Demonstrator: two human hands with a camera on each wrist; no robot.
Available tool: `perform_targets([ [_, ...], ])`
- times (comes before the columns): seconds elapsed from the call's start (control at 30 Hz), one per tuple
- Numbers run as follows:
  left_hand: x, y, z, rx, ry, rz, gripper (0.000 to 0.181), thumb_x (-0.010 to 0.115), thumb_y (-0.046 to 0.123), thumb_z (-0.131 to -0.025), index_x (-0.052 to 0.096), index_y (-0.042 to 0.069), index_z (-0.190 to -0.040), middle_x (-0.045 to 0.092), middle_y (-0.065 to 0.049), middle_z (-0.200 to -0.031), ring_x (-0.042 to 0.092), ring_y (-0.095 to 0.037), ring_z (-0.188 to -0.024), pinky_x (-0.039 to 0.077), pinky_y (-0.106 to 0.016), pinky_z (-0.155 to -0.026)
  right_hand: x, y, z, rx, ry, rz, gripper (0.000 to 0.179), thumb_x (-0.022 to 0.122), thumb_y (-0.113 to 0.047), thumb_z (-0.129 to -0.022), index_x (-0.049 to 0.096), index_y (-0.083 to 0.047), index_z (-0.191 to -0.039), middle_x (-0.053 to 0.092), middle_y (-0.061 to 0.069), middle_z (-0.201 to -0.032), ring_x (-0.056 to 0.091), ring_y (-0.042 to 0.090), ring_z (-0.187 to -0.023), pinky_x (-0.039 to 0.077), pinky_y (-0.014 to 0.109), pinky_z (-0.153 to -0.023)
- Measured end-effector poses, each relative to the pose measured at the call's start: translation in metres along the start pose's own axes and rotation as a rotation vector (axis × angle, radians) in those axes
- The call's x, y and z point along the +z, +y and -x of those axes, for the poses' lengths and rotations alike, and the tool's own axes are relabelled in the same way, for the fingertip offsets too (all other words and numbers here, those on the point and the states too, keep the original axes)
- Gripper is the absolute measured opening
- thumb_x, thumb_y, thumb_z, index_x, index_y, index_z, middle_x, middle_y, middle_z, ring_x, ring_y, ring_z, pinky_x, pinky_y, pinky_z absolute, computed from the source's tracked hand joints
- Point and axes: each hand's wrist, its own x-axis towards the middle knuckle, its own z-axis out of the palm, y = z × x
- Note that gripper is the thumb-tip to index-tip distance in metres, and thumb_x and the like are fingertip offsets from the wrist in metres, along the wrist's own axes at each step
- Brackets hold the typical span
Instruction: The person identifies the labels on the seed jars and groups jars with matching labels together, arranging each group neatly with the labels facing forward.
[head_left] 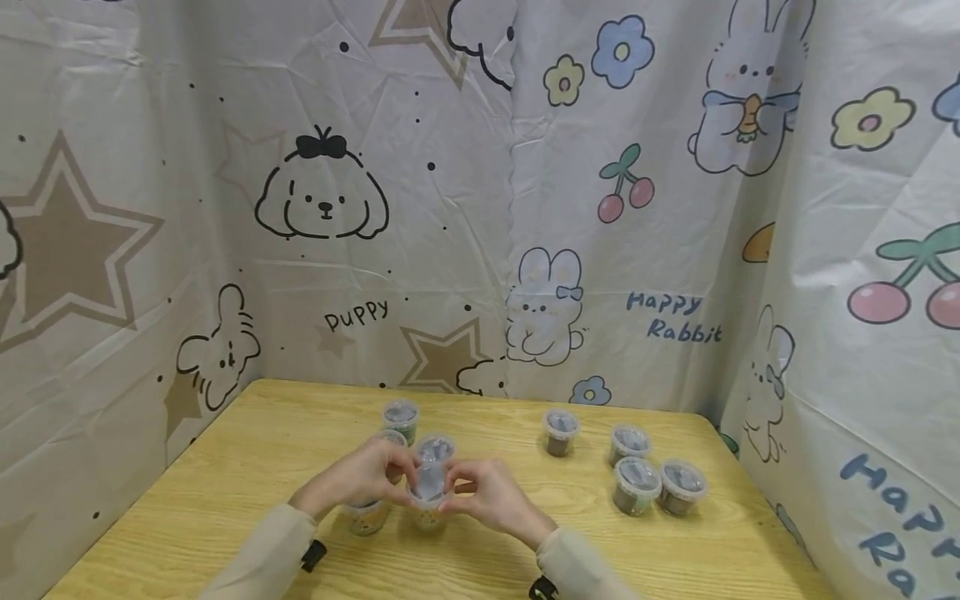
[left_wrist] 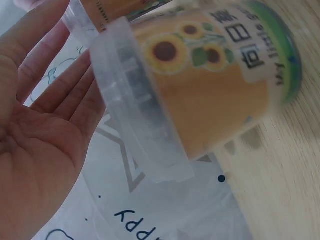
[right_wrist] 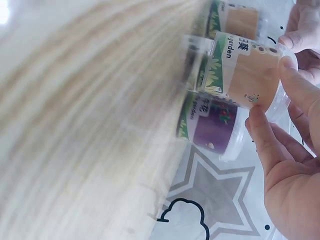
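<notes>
Two bare hands at a lidded cup. The left hand [head_left: 369, 473] pinches the rim from one side and the right hand [head_left: 493, 498] from the other, thumbs and fingertips curled about the edge. Between them is the orange-labelled cup [head_left: 429, 520], near the front of the table [head_left: 637, 567]; its clear lid [head_left: 431, 482] lies between the fingertips. Whether the lid is fully seated cannot be told. Good handling would keep the cup level, grip opposite sides equally, and work the edge a little at a time, without squeezing the wall. The neighbouring cup [head_left: 366, 518] stands just beside, close under the left hand, and could be knocked by the wrist. Behind the hands stands a lidded cup [head_left: 401, 419]; well apart, on the right, is a cluster of cups [head_left: 637, 486]. A printed curtain [head_left: 450, 275] forms the backdrop.
</notes>
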Motion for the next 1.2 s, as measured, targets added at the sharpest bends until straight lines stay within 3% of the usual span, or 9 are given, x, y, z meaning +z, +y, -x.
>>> perform_targets([
  [0.07, 0.001, 0.000, 0.001, -0.014, -0.009, -0.033, 0.012, 0.086, 0.020, -0.074, 0.075, 0.019, -0.078, 0.069, -0.013, -0.121, 0.064, -0.026, -0.100, 0.054, -0.028, -0.075, 0.003, 0.001, 0.000, 0.000, -0.005, 0.013, 0.016, 0.081, -0.015, -0.080, 0.066, -0.010, -0.081, 0.066, 0.016, -0.126, 0.065, 0.026, -0.115, 0.058, 0.021, -0.083],
  [0.17, 0.003, 0.000, 0.002, -0.033, -0.022, -0.053, 0.013, 0.086, 0.020, -0.073, 0.074, 0.021, -0.076, 0.069, -0.012, -0.122, 0.062, -0.030, -0.114, 0.057, -0.038, -0.087, 0.008, 0.003, 0.001, -0.006, -0.005, 0.020, 0.015, 0.081, -0.014, -0.079, 0.067, -0.010, -0.081, 0.066, 0.015, -0.125, 0.064, 0.029, -0.116, 0.057, 0.019, -0.082],
  [0.27, 0.003, 0.001, 0.004, -0.045, -0.042, -0.051, 0.012, 0.086, 0.018, -0.073, 0.074, 0.020, -0.074, 0.069, -0.011, -0.121, 0.062, -0.031, -0.115, 0.056, -0.044, -0.092, 0.011, 0.004, 0.002, -0.011, -0.007, 0.020, 0.016, 0.082, -0.014, -0.078, 0.067, -0.009, -0.081, 0.066, 0.015, -0.124, 0.064, 0.030, -0.115, 0.057, 0.018, -0.081],
  [0.63, 0.001, 0.002, 0.005, -0.050, -0.074, -0.102, 0.013, 0.087, 0.017, -0.072, 0.075, 0.021, -0.070, 0.069, -0.010, -0.119, 0.062, -0.031, -0.114, 0.056, -0.043, -0.092, 0.014, 0.001, 0.000, 0.019, -0.034, 0.054, 0.019, 0.084, -0.015, -0.076, 0.066, -0.012, -0.079, 0.066, 0.010, -0.124, 0.065, 0.018, -0.111, 0.056, 0.016, -0.079],
  [1.2, 0.000, -0.001, 0.005, -0.027, -0.082, -0.090, 0.013, 0.087, 0.018, -0.071, 0.075, 0.020, -0.070, 0.070, -0.008, -0.117, 0.062, -0.030, -0.114, 0.056, -0.041, -0.092, 0.016, 0.001, 0.002, 0.020, -0.030, 0.034, 0.019, 0.084, -0.014, -0.077, 0.066, -0.010, -0.080, 0.066, 0.008, -0.122, 0.064, 0.018, -0.111, 0.056, 0.015, -0.077],
])
